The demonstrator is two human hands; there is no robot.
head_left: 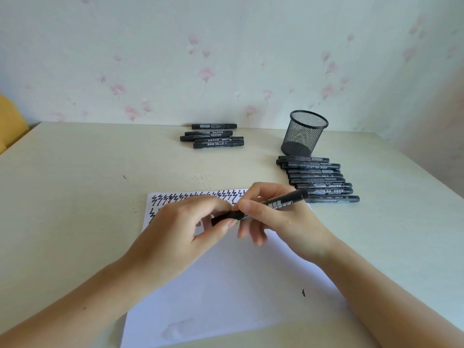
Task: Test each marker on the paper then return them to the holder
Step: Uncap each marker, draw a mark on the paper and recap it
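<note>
A black marker [278,203] is held over the white paper [226,285]. My right hand [276,219] grips its barrel, and my left hand [190,222] pinches the cap end [223,217]. Black zigzag test marks [195,198] run along the paper's top edge, with a second row starting at the left. An empty black mesh holder [305,133] stands at the back right. In front of it lies a row of several black markers [319,178]. Another group of several markers [213,138] lies at the back middle of the table.
The cream table [75,184] meets a floral-papered wall behind. A yellow object [10,121] shows at the far left edge. Small ink specks [200,180] dot the table above the paper, and a small ink mark [303,293] sits at the paper's right side.
</note>
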